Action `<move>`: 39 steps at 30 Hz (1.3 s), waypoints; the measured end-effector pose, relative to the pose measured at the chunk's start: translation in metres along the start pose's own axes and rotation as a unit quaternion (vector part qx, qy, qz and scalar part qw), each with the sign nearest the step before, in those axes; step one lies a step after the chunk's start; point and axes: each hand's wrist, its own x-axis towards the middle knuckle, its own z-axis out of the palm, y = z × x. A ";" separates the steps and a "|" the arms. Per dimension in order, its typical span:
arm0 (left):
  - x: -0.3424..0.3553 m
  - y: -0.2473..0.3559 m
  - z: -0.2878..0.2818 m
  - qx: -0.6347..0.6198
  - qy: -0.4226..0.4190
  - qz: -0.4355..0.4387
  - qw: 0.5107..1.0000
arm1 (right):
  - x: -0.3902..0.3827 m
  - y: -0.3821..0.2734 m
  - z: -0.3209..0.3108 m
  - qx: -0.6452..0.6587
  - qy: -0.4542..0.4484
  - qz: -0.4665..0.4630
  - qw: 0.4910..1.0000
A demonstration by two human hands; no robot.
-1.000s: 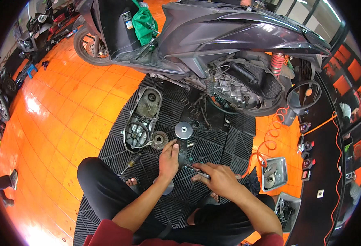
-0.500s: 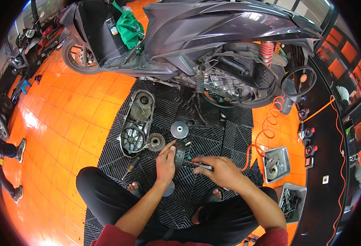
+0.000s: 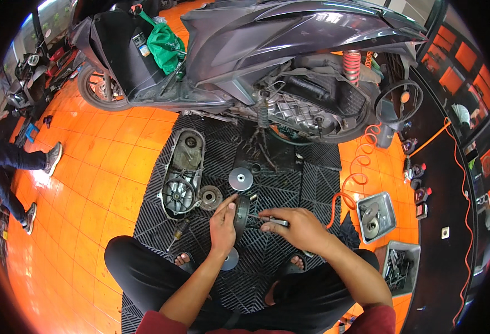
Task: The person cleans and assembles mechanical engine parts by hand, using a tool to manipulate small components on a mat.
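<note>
My left hand (image 3: 222, 226) grips a dark, round clutch drum (image 3: 241, 216) by its side, holding it on edge above the black mat. My right hand (image 3: 296, 227) is closed round an air blow gun (image 3: 279, 222) with a grey metal lever. Its thin tip points at the drum's right face; whether they touch I cannot tell. Just beyond the drum lies a shiny pulley disc (image 3: 241, 178). A grey metal ring-shaped part (image 3: 210, 197) rests left of that, beside the long crankcase cover (image 3: 182, 172). Another disc (image 3: 230, 259) is partly hidden by my left forearm.
A scooter (image 3: 289, 44) stands across the far side, its engine side uncovered. The orange coiled hose (image 3: 360, 161) passes down behind my right hand. At right are a metal tray (image 3: 389, 218) of parts and a tool bin (image 3: 416, 264). A screwdriver (image 3: 178, 234) lies on the mat.
The view has shifted slightly. Both hands keep their hold on the drum and blow gun, almost in place. At far left, another person's legs have moved, with one foot now farther forward.
</note>
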 end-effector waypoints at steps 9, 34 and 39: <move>0.000 0.008 -0.002 -0.037 -0.056 0.042 0.997 | 0.003 0.010 -0.014 0.071 0.016 0.012 0.997; 0.002 0.031 -0.010 -0.477 -0.041 -0.231 0.847 | 0.016 0.067 0.001 0.098 0.014 0.040 0.994; 0.011 0.020 -0.009 -0.476 0.063 -0.218 0.849 | 0.007 0.043 0.020 0.060 -0.063 0.069 0.994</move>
